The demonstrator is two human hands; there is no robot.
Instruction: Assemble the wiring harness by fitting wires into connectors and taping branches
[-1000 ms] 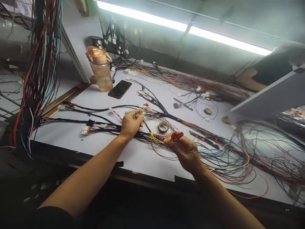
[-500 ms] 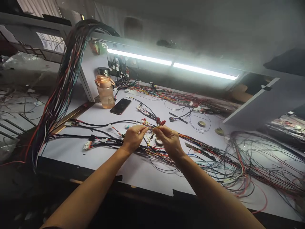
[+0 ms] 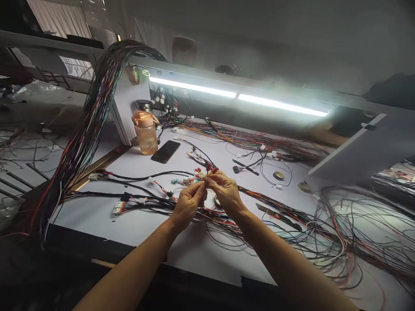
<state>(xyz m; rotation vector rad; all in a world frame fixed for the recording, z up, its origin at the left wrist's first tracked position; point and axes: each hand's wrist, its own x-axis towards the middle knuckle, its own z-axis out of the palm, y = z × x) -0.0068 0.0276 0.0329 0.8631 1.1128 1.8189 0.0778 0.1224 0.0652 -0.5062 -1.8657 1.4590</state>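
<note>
Near the middle of the white table [image 3: 142, 231], my left hand [image 3: 190, 201] and my right hand [image 3: 225, 192] meet with fingertips pinched together. Between them they hold thin wires just below a cluster of small red connectors [image 3: 209, 169], which stick up above my fingers. The exact grip on the wires is hidden by the fingertips. A black-sleeved wire harness [image 3: 155, 199] runs beneath and behind my hands. To the left lies its white connector with several pins [image 3: 119, 207].
An orange bottle [image 3: 146, 136] and a black phone [image 3: 166, 151] stand and lie at the back left. A thick wire bundle [image 3: 97, 108] hangs at the left. Loose wires [image 3: 337, 229] spread rightwards. Tape rolls [image 3: 278, 176] and a dark blade-like strip [image 3: 280, 217] lie to the right.
My hands have come closer together, the left moving right to meet the right. The red connectors now stand more upright above the fingers. The whole view has shifted slightly.
</note>
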